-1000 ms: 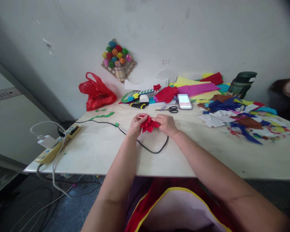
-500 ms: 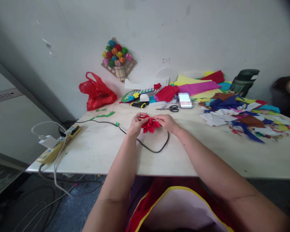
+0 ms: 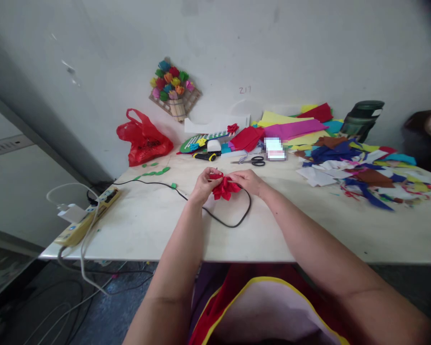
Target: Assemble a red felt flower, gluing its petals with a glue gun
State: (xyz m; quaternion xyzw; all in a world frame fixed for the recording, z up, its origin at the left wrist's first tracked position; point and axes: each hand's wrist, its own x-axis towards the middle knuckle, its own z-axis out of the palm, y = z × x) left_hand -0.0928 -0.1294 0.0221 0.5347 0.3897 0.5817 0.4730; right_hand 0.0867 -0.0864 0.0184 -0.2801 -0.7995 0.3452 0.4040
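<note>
A red paper flower point(image 3: 225, 190) with pointed petals is held between my two hands above the middle of the table. My left hand point(image 3: 206, 184) pinches its upper left petals between thumb and fingers. From the other side my right hand point(image 3: 247, 181) has closed fingers at the flower's upper right petals; the fingertips are partly hidden. A black cord point(image 3: 233, 225) loops on the table just below the flower. Behind my hands lie black-handled scissors point(image 3: 257, 162) and a yellow-and-black utility knife point(image 3: 205, 156).
Coloured paper scraps point(image 3: 366, 175) heap on the right, with a dark green bottle point(image 3: 361, 122) behind. A phone point(image 3: 275, 149) lies near the scissors. At left are a red plastic bag point(image 3: 145, 139) and a power strip point(image 3: 73, 233). A paper-flower decoration point(image 3: 175, 91) hangs on the wall.
The red flower has shifted and turned slightly between my fingers, and my right fingertips have moved in over its petals. Both hands stay in nearly the same place.
</note>
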